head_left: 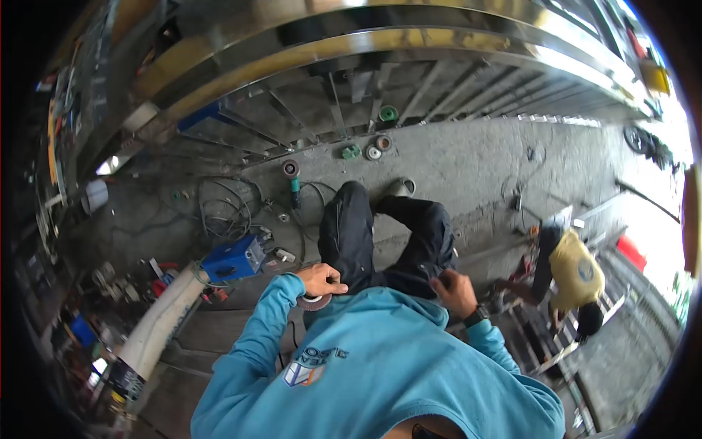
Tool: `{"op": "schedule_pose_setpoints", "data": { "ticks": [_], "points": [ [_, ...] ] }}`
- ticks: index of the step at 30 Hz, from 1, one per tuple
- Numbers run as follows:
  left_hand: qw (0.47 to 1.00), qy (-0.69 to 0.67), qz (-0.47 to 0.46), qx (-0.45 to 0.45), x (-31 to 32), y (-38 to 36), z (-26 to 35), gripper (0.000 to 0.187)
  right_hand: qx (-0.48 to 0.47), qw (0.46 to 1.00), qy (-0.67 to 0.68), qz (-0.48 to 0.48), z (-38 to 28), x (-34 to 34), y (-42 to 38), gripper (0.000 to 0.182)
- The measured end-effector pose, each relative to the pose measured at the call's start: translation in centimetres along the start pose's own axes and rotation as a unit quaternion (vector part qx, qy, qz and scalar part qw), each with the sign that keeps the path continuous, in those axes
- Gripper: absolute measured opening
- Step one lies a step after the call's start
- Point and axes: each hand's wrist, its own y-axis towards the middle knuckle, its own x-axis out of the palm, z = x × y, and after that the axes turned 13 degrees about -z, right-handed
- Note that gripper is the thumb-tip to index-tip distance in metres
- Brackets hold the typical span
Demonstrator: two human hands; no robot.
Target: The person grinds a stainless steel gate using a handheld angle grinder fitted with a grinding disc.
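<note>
- The person's left hand (320, 279), just left of the frame's centre, was curled around a round, flat, grey-and-white abrasive disc (315, 300), gripping it from above against the cuff of the teal long-sleeved hoodie (380, 358).
- The disc sat directly under that hand, touching the fingers, just beside the left thigh of the dark trousers (380, 234).
- The person's right hand (453, 289), right of centre, was bent at the trousers' waist or pocket with fingers partly tucked in; whether it grasped anything could not be told.
- A black wristwatch (476, 316) circled the right wrist.
- On the grey concrete floor (468, 161) above the knees lay a green-handled angle grinder with a dark round wheel (292, 175), well apart from both hands.
- A blue box-shaped welding machine (234, 260) stood at centre left, near tangled black cables (223, 208).
- A white plastic pipe (157, 325) slanted across the lower left.
- Several small round discs, green, white and reddish (374, 146), lay at upper centre beside the polished stainless-steel gate frame (380, 44) that arched across the top.
- At the right edge, another person in a yellow shirt (578, 274) bent over metal bars.
</note>
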Motion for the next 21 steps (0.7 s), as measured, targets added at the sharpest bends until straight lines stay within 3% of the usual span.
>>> {"op": "schedule_pose_setpoints", "data": {
  "ticks": [3,5,7,9,13,16,18,21],
  "points": [
    [0.99,-0.07,0.118,0.045,-2.9,7.9,-5.7,0.055,-0.061,0.993,-0.091,0.043,4.9,-6.3,10.7,0.038],
    [0.941,-0.143,0.298,0.066,-6.6,13.5,-10.9,0.045,-0.106,0.984,-0.112,0.086,7.1,-10.0,19.2,0.036],
    [0.812,-0.253,0.515,0.107,-10.2,21.6,-19.7,0.047,-0.124,0.972,-0.157,0.121,10.3,-12.9,28.8,0.035],
    [0.701,-0.318,0.633,0.081,-13.6,29.0,-28.2,0.055,-0.117,0.963,-0.2,0.136,13.8,-14.4,38.0,0.036],
    [0.619,-0.439,0.651,-0.003,-17.5,40.7,-36.3,0.062,-0.114,0.964,-0.217,0.098,21.5,-11.9,54.5,0.039],
    [0.654,-0.421,0.628,0.005,-18.4,47.4,-37.7,0.064,-0.119,0.963,-0.235,0.051,25.5,-6.5,61.7,0.036],
    [0.679,-0.408,0.608,0.063,-19.3,51.9,-39.9,0.064,-0.205,0.944,-0.255,0.033,27.7,-2.5,65.3,0.032],
    [0.699,-0.322,0.636,0.06,-19.2,53.8,-38.8,0.064,-0.265,0.942,-0.206,-0.006,29.9,3.3,67.2,0.029]
  ]
}}
